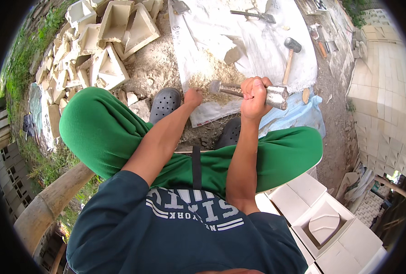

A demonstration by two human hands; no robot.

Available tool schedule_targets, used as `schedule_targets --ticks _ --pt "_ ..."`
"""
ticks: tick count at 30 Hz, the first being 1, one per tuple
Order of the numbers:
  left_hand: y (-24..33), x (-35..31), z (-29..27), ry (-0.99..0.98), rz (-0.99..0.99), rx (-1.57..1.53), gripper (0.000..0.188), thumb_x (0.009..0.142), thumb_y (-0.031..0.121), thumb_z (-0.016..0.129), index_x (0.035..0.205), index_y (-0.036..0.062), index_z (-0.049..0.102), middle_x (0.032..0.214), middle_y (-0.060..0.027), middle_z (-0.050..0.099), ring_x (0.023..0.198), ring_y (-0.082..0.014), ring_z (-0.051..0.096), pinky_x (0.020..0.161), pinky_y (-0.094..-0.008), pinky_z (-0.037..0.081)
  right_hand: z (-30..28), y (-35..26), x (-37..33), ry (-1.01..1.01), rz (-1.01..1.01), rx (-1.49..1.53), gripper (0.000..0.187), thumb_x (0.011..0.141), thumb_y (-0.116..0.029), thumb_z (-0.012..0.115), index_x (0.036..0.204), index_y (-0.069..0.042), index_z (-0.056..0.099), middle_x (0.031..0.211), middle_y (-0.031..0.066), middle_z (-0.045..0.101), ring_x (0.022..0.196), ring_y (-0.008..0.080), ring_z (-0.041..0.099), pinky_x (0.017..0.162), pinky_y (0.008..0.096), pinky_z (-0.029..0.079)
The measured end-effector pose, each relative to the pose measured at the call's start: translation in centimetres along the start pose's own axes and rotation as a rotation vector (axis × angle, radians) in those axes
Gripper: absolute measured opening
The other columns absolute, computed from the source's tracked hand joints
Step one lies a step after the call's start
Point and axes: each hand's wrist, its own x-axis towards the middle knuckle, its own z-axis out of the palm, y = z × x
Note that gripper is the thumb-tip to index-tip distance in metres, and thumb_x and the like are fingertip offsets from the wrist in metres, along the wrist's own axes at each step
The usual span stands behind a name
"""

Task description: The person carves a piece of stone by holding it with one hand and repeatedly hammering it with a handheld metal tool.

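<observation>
My right hand (254,97) is raised over the right knee, its fingers wrapped round a hammer-like metal tool (276,97). A thick, worn silver end sticks out to the right of the fist, and a narrower dark shaft runs left to a blunt end. My left hand (193,97) is closed just left of that blunt end, low over the near edge of a white sheet (193,50). What it holds, if anything, is hidden. Pale dust and chips (216,71) lie on the sheet beyond both hands, beside a beige stone chunk (232,55).
Broken pale blocks (116,23) are heaped at the far left. A black-headed mallet (293,44) and another hammer-like tool (257,16) lie on the sheet. Blue plastic (299,112) lies by my right knee. Carved blocks (324,223) stand at right, a bamboo pole (47,201) at left.
</observation>
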Motion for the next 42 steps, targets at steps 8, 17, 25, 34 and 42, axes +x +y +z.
schedule_targets --ticks 8,17,25,34,42 --pt "1.6 -0.7 -1.2 0.145 -0.006 0.027 0.026 0.083 0.017 0.052 0.103 0.0078 0.067 0.097 -0.0198 0.066 0.094 -0.0347 0.063 0.084 -0.0408 0.048 -0.4 2.5 -1.0 -0.129 -0.024 -0.211 0.024 0.084 -0.007 0.048 0.061 -0.004 0.039 0.051 -0.0010 0.039 0.047 0.0068 0.034 0.044 0.0253 0.028" --pt "-0.3 0.1 -0.4 -0.009 0.074 0.011 0.028 0.082 0.012 0.053 0.106 0.0086 0.067 0.098 -0.0179 0.067 0.091 -0.0301 0.065 0.082 -0.0371 0.050 -0.2 5.0 -1.0 0.011 0.027 -0.036 0.021 0.085 -0.010 0.051 0.065 -0.002 0.048 0.054 -0.0006 0.046 0.047 0.0057 0.039 0.043 0.0246 0.030" --pt "1.3 0.1 -1.0 0.034 0.029 -0.006 0.026 0.080 0.015 0.055 0.102 0.0081 0.068 0.098 -0.0181 0.067 0.092 -0.0304 0.065 0.082 -0.0387 0.050 0.0 4.5 -1.4 -0.092 0.012 -0.178 0.023 0.084 -0.005 0.044 0.064 -0.008 0.033 0.051 0.0011 0.038 0.045 0.0084 0.031 0.043 0.0260 0.029" --pt "0.4 0.2 -1.0 0.070 0.028 0.063 0.022 0.073 0.012 0.060 0.092 0.0045 0.068 0.089 -0.0184 0.067 0.089 -0.0327 0.064 0.083 -0.0391 0.050 0.5 3.6 -0.7 0.021 0.035 0.008 0.021 0.085 -0.009 0.050 0.066 -0.004 0.043 0.053 -0.0001 0.042 0.047 0.0065 0.037 0.043 0.0243 0.028" --pt "-0.4 1.1 -0.9 0.065 0.065 -0.018 0.020 0.077 0.017 0.058 0.089 0.0041 0.068 0.083 -0.0195 0.067 0.087 -0.0334 0.065 0.082 -0.0400 0.050 1.6 -1.7 0.3 -0.071 -0.043 -0.016 0.023 0.085 -0.007 0.043 0.064 -0.007 0.034 0.052 0.0013 0.036 0.045 0.0088 0.029 0.044 0.0253 0.028"
